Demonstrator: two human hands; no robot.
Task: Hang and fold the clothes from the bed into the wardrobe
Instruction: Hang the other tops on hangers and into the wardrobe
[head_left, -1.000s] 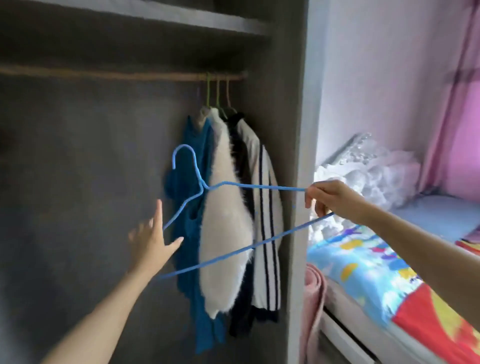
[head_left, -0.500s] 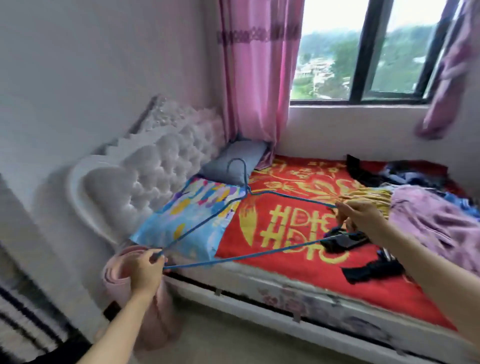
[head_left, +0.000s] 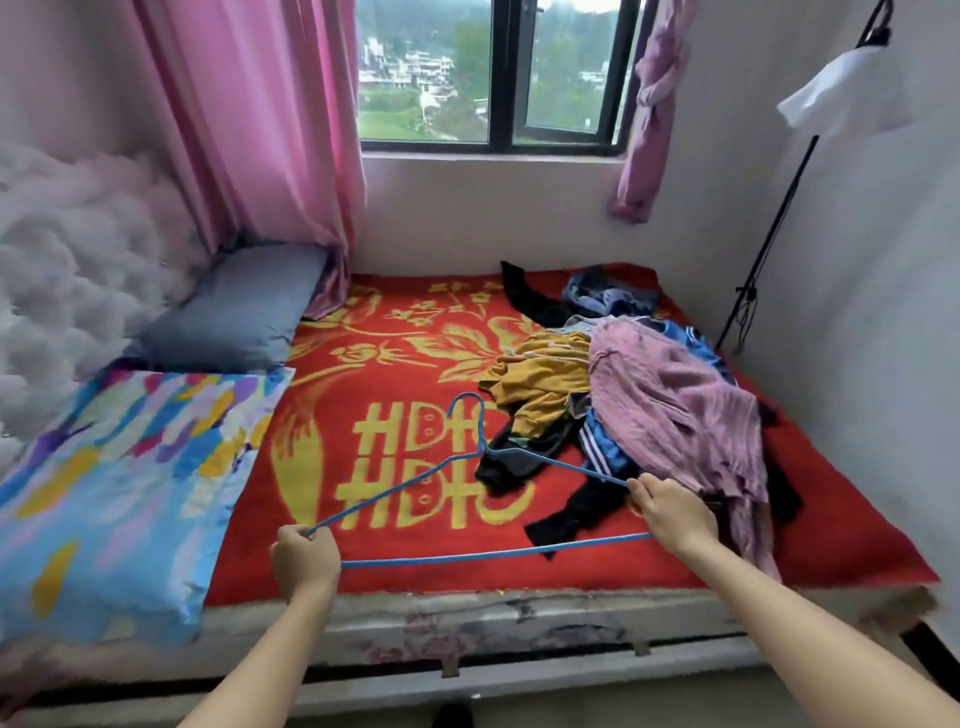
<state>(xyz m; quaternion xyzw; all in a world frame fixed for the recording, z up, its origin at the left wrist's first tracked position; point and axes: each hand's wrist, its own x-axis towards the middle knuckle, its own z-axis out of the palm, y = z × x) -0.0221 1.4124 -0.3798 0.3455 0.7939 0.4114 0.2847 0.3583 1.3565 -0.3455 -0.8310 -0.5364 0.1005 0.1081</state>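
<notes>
You hold the blue wire hanger (head_left: 485, 451) level over the near edge of the bed (head_left: 519, 623), its hook pointing away from you toward the window (head_left: 498, 73). Your left hand (head_left: 304, 558) is curled into a fist around the hanger's left corner, and your right hand (head_left: 672, 512) pinches the right corner between thumb and fingers. The clothes pile (head_left: 597, 395) lies on the red blanket (head_left: 395, 364) in the bed's right half, reaching toward the far right corner, and your right hand sits just beside its near end. A pink garment (head_left: 675, 415) is draped on top, with a mustard one (head_left: 545, 374) to its left and dark pieces beneath. At the bed's left edge, a multicoloured pillow (head_left: 114, 483) lies nearer you and a grey-blue pillow (head_left: 234, 306) behind it.
</notes>
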